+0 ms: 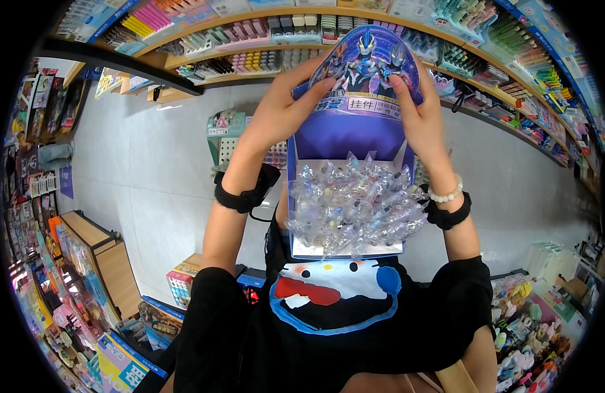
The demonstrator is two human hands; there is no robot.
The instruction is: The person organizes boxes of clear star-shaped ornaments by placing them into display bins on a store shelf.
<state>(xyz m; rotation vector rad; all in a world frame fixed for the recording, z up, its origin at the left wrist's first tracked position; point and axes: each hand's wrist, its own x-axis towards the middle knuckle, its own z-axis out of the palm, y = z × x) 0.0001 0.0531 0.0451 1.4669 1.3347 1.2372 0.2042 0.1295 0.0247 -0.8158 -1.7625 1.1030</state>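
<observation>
A blue and purple cardboard display box (348, 249) is in front of my body, its tall lid panel (351, 139) raised at the far side. Armoured cartoon figures are printed on the panel's rounded top. My left hand (283, 108) grips the panel's left edge, thumb on the printed face and fingers behind it. On the opposite edge, my right hand (420, 121) holds the panel the same way. Many slim pieces in clear plastic wrappers (358, 203), probably pens, stand packed in the box. What supports the box from below is hidden.
Curved shelves of pens (256, 62) run across the far side. Behind the box, a green display carton (225, 128) is on the grey tiled floor (158, 196). A wooden display unit (112, 275) stands at left, and plush trinkets (525, 334) fill the lower right.
</observation>
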